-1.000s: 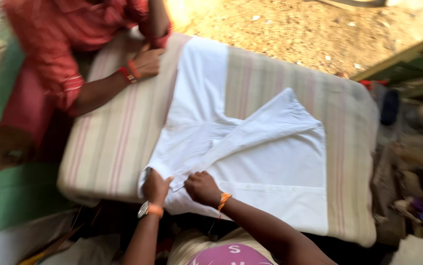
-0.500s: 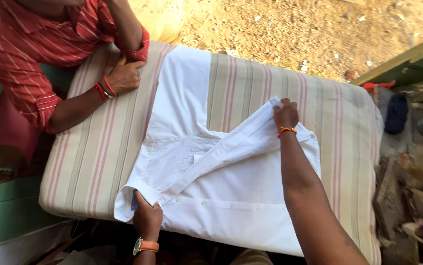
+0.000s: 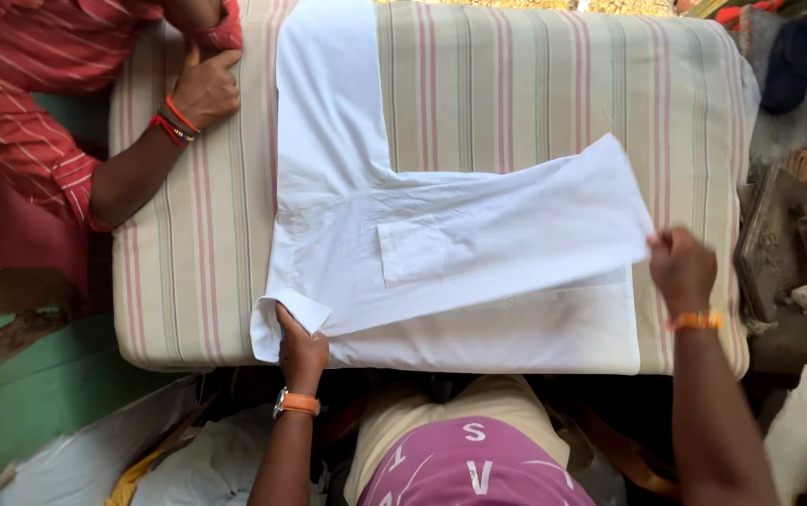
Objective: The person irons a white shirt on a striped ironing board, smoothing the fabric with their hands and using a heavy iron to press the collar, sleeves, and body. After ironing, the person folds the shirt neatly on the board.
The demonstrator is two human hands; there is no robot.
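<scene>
A white shirt (image 3: 441, 244) lies spread on a padded table with a striped cover (image 3: 535, 84). One part of it is folded across the body toward the right. My left hand (image 3: 300, 349) pinches the shirt's near left corner at the table's front edge. At the right, my right hand (image 3: 680, 267) grips the far end of the folded part. An orange band sits on each of my wrists.
Another person in a red striped shirt (image 3: 19, 84) leans in at the upper left, a hand (image 3: 202, 89) resting on the striped cover beside the shirt. Dark clutter (image 3: 797, 244) fills the space right of the table. A green surface (image 3: 38, 403) lies at the lower left.
My right hand has carried the folded part of the shirt further right, pulling it flatter. My left hand stays at the near corner. The view has shifted closer over the table.
</scene>
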